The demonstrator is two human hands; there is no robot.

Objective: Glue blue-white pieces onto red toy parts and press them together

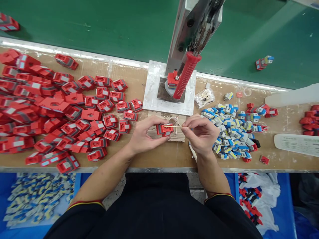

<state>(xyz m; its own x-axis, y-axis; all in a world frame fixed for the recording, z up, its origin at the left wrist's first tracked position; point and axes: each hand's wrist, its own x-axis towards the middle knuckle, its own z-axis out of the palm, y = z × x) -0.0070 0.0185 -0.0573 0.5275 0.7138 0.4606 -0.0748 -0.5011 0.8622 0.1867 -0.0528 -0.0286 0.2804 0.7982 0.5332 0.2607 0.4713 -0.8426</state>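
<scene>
My left hand (147,135) grips a red toy part (163,130) with grey and white patches between thumb and fingers, above a piece of cardboard (179,136). Pinched in my right hand (201,133) is a thin wooden stick (175,126), its far end touching the top of the red part. Just beyond my hands stands a lever press (193,39) on a metal plate (152,94). Its red handle (185,78) points down toward me, and another red part (171,79) sits under it.
Many red parts (91,114) cover the left of the bench. Right of my hands lie a heap of white-and-blue pieces (230,131) and a bag of cotton swabs (204,97). Blue bins (77,186) sit below the front edge. A green surface (99,26) lies behind.
</scene>
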